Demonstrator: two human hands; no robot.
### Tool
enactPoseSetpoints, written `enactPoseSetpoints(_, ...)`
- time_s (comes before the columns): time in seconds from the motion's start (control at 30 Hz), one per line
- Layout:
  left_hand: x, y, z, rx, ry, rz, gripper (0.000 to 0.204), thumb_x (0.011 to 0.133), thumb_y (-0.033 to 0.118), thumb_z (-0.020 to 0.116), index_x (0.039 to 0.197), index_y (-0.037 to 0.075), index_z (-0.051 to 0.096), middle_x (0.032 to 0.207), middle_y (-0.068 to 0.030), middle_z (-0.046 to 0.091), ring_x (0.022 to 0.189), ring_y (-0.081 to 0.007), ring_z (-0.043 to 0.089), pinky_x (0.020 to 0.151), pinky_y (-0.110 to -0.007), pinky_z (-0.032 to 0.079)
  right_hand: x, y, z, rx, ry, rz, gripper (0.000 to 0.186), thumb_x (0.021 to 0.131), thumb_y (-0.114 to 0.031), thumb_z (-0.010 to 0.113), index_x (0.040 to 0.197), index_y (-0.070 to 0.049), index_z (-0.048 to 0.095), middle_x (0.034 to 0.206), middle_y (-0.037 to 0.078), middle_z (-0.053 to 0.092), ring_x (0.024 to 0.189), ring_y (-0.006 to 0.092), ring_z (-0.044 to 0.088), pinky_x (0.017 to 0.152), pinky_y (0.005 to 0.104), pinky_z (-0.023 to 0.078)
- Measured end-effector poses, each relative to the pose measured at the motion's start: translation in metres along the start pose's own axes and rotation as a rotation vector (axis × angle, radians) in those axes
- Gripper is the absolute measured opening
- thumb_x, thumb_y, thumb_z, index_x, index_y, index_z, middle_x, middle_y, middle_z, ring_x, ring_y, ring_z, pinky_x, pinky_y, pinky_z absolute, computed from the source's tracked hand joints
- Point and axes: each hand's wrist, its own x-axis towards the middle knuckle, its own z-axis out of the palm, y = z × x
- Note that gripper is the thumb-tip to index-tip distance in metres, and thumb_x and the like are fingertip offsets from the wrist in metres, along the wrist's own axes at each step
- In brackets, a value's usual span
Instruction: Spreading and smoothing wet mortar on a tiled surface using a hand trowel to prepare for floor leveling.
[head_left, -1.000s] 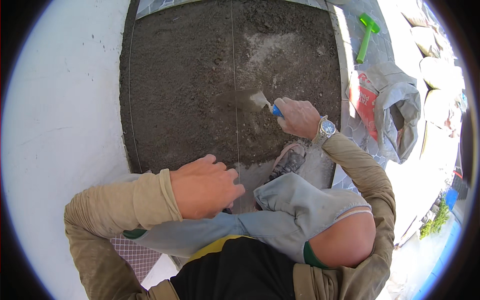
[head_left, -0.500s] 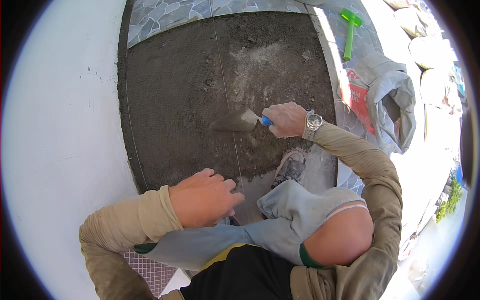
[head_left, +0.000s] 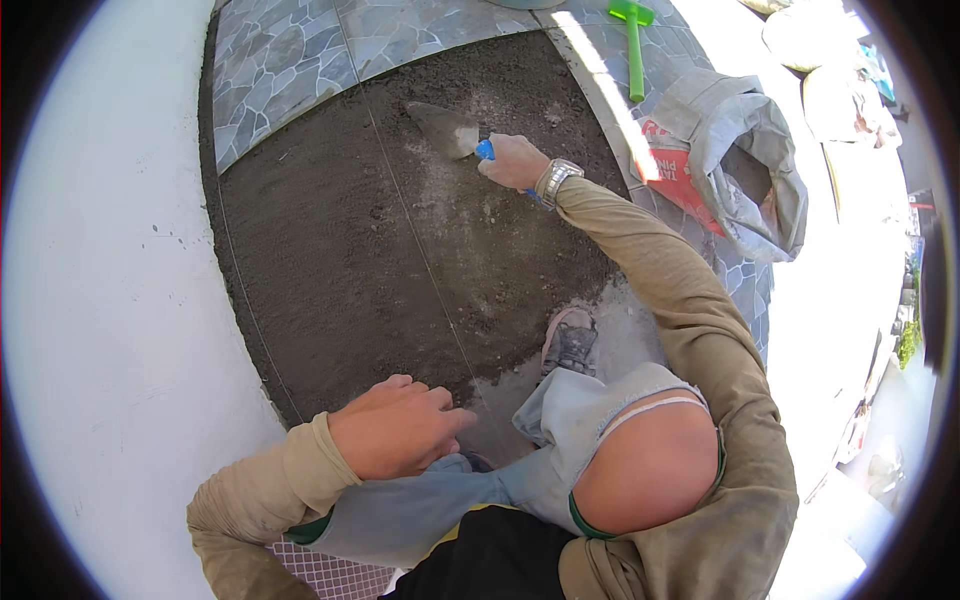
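Observation:
My right hand [head_left: 518,162] grips the blue handle of a pointed trowel [head_left: 443,130], arm stretched far forward. The trowel's blade lies at the far part of a dark grey mortar bed [head_left: 320,260], pointing up and left. Held low over my lap is my left hand [head_left: 393,428], back upward, with its fingers loosely bent and apart and no object seen in it. Part of its fingers is hidden beneath the hand. A thin string [head_left: 415,228] runs lengthwise above the mortar, and another string [head_left: 237,268] follows the left side.
Stone-patterned tiles [head_left: 285,65] border the bed's far edge. To the right are a green mallet [head_left: 634,55] and an opened grey-and-red sack [head_left: 690,190]. A white wall [head_left: 110,300] rises along the left. My shoe [head_left: 572,342] stands at the bed's near edge.
My right hand has carried the trowel forward and slightly left, from mid-bed to the far part near the tiles. The left hand stays over my lap. The whole view has shifted and turned a little.

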Motion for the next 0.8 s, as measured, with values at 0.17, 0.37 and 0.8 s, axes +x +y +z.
enactPoseSetpoints(0.17, -0.010, -0.002, -0.004, -0.015, 0.043, -0.036, 0.035, 0.096, 0.025, 0.069, 0.128, 0.012, 0.066, 0.105, -0.0111, 0.068, 0.097, -0.0319, 0.067, 0.089, -0.045, 0.050, -0.024, 0.042, -0.024, -0.039, 0.145, 0.148, 0.039, 0.086, -0.025, 0.060, 0.101, 0.011, 0.064, 0.093, 0.036, 0.070, 0.094, 0.0499, 0.071, 0.088, 0.0559, 0.057)
enactPoseSetpoints(0.37, -0.009, -0.002, -0.001, -0.030, 0.059, 0.031, 0.032, 0.096, 0.025, 0.069, 0.124, 0.010, 0.066, 0.100, -0.0107, 0.067, 0.091, -0.0303, 0.068, 0.086, -0.044, 0.049, -0.111, 0.050, -0.001, -0.169, 0.048, -0.058, 0.034, 0.088, -0.029, 0.062, 0.103, 0.001, 0.061, 0.097, 0.030, 0.071, 0.096, 0.0502, 0.069, 0.089, 0.0579, 0.054)
enactPoseSetpoints(0.8, -0.021, 0.010, -0.011, -0.062, 0.070, -0.085, 0.037, 0.093, 0.023, 0.073, 0.129, 0.014, 0.067, 0.119, -0.0080, 0.070, 0.102, -0.0327, 0.065, 0.093, -0.043, 0.051, -0.162, 0.129, -0.024, 0.052, 0.194, 0.442, 0.042, 0.089, -0.032, 0.062, 0.102, 0.008, 0.062, 0.095, 0.031, 0.070, 0.094, 0.0497, 0.068, 0.085, 0.0555, 0.052)
